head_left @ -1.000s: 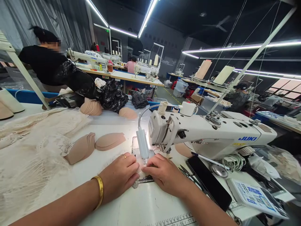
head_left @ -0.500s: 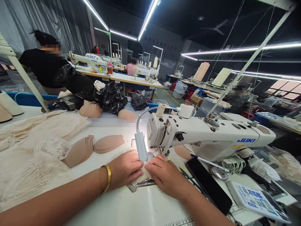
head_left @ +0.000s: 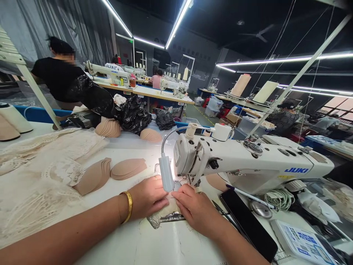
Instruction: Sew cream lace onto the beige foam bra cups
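Observation:
At the needle area of a white sewing machine (head_left: 248, 158), my left hand (head_left: 150, 197) and my right hand (head_left: 194, 208) meet fingertip to fingertip. Both have their fingers closed and pressed down near the machine bed; whatever lies beneath them is too small and hidden to name. A grey lamp (head_left: 166, 173) on a bendy neck shines just above the fingertips. Left of my hands lie stacked beige pads (head_left: 128, 168) and more layered beige pads (head_left: 93, 176), next to a spread of cream lace (head_left: 41, 184).
A black phone (head_left: 248, 224), scissors (head_left: 227, 215), a pen (head_left: 248, 197) and a white box (head_left: 302, 239) lie right of my right arm. Behind the table are black plastic bags (head_left: 132, 114), thread cones (head_left: 241, 85) and a person in black (head_left: 62, 79) at the left.
The camera view has shifted slightly, so the machine and the items at the right sit a little further right and lower. My hands keep nearly the same pose at the needle area.

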### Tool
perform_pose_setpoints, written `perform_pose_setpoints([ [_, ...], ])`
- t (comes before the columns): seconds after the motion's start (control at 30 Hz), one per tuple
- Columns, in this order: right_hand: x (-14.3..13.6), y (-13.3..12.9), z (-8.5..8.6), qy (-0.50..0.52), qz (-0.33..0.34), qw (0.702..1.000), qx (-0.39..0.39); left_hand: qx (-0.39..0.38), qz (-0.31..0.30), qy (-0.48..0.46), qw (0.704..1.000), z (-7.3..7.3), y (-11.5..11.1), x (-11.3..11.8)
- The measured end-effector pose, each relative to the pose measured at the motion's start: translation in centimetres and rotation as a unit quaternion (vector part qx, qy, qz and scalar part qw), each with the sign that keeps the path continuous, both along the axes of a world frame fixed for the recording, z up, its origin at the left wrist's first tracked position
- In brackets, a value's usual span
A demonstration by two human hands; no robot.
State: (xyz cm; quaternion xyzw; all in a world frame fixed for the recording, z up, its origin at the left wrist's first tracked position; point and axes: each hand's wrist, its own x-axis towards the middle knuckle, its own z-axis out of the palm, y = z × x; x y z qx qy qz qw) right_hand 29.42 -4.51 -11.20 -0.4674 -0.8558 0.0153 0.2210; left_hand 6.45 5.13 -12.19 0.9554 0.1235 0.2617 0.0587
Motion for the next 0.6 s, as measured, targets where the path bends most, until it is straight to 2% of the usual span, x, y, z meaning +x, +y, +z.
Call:
perform_pose_setpoints([
  [0.23, 0.0, 0.1, -0.1, -0.015, -0.021, 1.0, 0.0, -0.006, -0.024, 0.031, 0.999, 1.4, 0.9, 0.4],
  [0.4, -0.1, 0.2, -0.2, -0.03, -0.023, 0.999, 0.006, -0.023, -0.044, 0.024, 0.998, 1.7, 1.6, 0.3],
  [0.53, -0.2, 0.0, -0.1, -0.033, -0.017, 0.999, 0.013, 0.019, -0.083, -0.009, 0.996, 1.5, 2.0, 0.3],
  [0.6, -0.2, -0.1, 0.1, -0.034, -0.014, 0.999, 0.007, 0.05, -0.084, -0.016, 0.995, 1.6, 1.9, 0.3],
])
